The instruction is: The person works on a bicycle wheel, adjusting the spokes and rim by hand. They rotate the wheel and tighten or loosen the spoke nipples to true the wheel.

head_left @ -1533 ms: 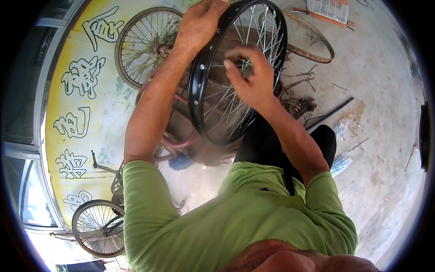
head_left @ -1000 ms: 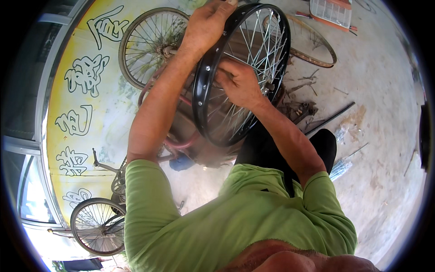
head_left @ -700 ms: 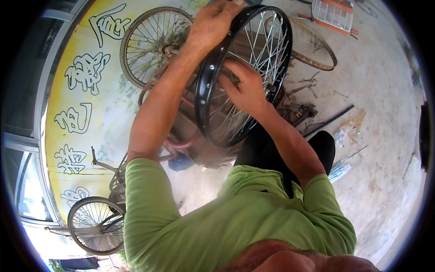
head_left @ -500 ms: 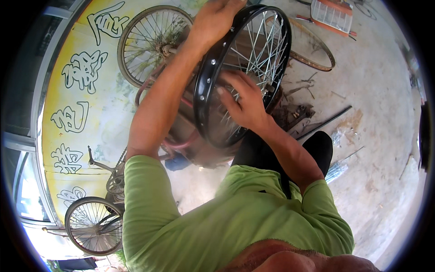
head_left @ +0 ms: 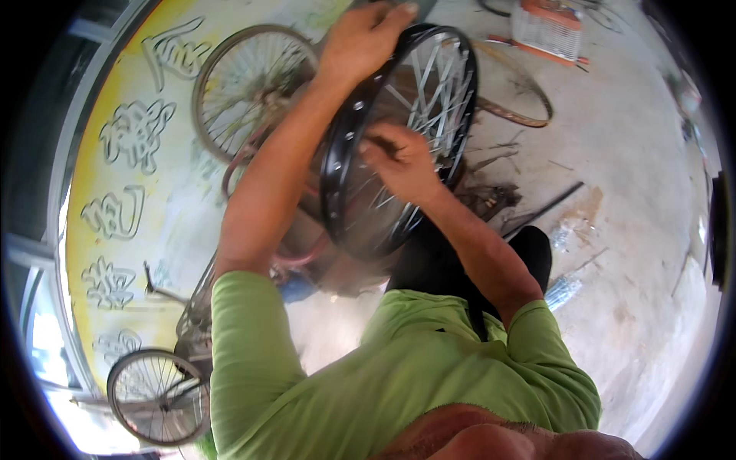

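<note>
A black bicycle wheel (head_left: 334,161) with shiny spokes and nipples stands tilted in front of me, over my dark-trousered leg. At its upper edge my left hand (head_left: 364,42) is closed on the rim, with some fingers hidden behind it. My right hand (head_left: 405,162) reaches in at the wheel's side among the spokes (head_left: 441,92). Its fingers are curled together close to the inner face of the rim. Whatever they pinch, if anything, is too small and blurred to make out.
Behind the wheel lies an old bicycle with a spoked wheel (head_left: 257,92) against a yellow-white painted panel (head_left: 123,207). A rusty bare rim (head_left: 529,119), an orange-and-white basket (head_left: 546,32), a black rod (head_left: 548,207) and plastic-wrapped pieces (head_left: 563,291) lie on the concrete floor. Another bicycle wheel (head_left: 157,399) is lower left.
The view has shifted, so most of the scene sits slightly lower and farther left. My right hand's fingers have drawn closer together beside the rim. My left hand stays on the wheel's upper edge.
</note>
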The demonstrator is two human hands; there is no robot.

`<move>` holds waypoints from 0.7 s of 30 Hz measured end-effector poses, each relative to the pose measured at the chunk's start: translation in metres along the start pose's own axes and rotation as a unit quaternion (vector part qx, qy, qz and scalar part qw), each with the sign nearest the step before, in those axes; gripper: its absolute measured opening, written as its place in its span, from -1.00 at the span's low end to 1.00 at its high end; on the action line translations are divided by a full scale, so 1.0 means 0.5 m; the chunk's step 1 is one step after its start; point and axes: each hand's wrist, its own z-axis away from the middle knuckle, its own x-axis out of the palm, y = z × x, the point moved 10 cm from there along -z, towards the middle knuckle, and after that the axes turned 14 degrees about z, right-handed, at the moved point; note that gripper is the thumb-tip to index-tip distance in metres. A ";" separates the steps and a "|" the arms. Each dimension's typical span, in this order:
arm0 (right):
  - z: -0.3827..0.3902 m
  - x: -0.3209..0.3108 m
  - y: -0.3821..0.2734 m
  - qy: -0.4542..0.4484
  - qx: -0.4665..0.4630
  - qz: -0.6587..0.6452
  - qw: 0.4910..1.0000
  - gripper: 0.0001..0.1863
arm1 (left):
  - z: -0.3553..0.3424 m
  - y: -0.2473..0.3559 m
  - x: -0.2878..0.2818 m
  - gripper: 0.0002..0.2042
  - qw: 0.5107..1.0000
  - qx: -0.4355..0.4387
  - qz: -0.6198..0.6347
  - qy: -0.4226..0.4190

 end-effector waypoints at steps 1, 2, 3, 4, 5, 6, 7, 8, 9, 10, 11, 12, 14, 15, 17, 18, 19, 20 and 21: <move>-0.003 -0.005 0.000 0.005 0.007 -0.001 1.000 -0.81 | -0.002 0.002 -0.001 -0.43 1.000 0.019 -0.004 -0.003; -0.002 -0.005 0.000 -0.008 0.028 -0.019 0.999 -0.82 | -0.004 0.002 0.000 -0.43 0.999 0.040 -0.001 -0.008; -0.004 -0.005 0.000 -0.016 0.046 -0.034 0.998 -0.83 | -0.004 -0.002 0.007 -0.49 1.000 0.016 0.016 -0.017; -0.003 0.003 0.010 -0.028 0.056 -0.088 0.994 -0.84 | -0.003 -0.004 0.010 -0.54 0.999 -0.004 0.029 -0.027; -0.003 0.019 0.023 -0.044 0.062 -0.148 0.986 -0.84 | -0.003 -0.005 0.002 -0.55 0.999 0.028 0.045 -0.010; -0.010 0.027 0.034 -0.051 0.043 -0.137 0.988 -0.84 | -0.005 -0.008 0.001 -0.55 0.996 0.057 0.061 0.006; -0.004 0.035 0.038 -0.063 0.025 -0.124 0.990 -0.83 | 0.006 -0.007 -0.001 -0.55 0.996 0.057 0.062 0.006; -0.005 0.031 0.034 -0.061 0.021 -0.119 0.991 -0.83 | 0.009 -0.008 -0.010 -0.55 0.997 0.049 0.052 0.011; -0.006 0.027 0.029 -0.061 0.017 -0.116 0.991 -0.83 | 0.008 -0.005 -0.005 -0.55 0.997 0.044 0.061 0.004; -0.008 0.022 0.026 -0.062 0.014 -0.114 0.991 -0.82 | 0.006 -0.005 0.001 -0.56 0.997 0.038 0.069 -0.002; -0.005 0.023 0.026 -0.080 0.047 -0.110 0.990 -0.82 | 0.006 -0.010 0.000 -0.56 0.997 0.029 0.076 -0.005; -0.007 0.022 0.024 -0.079 0.046 -0.113 0.989 -0.82 | 0.004 -0.012 0.001 -0.56 0.995 0.039 0.091 -0.006; -0.012 0.021 0.024 -0.079 0.046 -0.120 0.989 -0.81 | -0.001 -0.017 0.003 -0.56 0.991 0.058 0.122 -0.007; -0.011 0.019 0.023 -0.084 0.049 -0.100 0.990 -0.80 | -0.002 -0.019 0.003 -0.57 0.991 0.054 0.119 -0.009; -0.010 0.013 0.019 -0.093 0.054 -0.060 0.992 -0.80 | 0.003 -0.022 0.002 -0.58 0.992 0.047 0.113 -0.013; -0.011 0.014 0.020 -0.095 0.053 -0.067 0.992 -0.80 | 0.005 -0.022 0.002 -0.58 0.992 0.044 0.116 -0.014; -0.009 0.015 0.024 -0.096 0.053 -0.074 0.991 -0.80 | 0.008 -0.021 0.001 -0.59 0.992 0.042 0.120 -0.014; -0.008 0.018 0.023 -0.097 0.052 -0.084 0.990 -0.80 | 0.012 -0.020 -0.001 -0.59 0.992 0.038 0.122 -0.015; -0.007 0.020 0.023 -0.101 0.058 -0.090 0.989 -0.80 | 0.015 -0.017 -0.004 -0.59 0.991 0.040 0.123 -0.011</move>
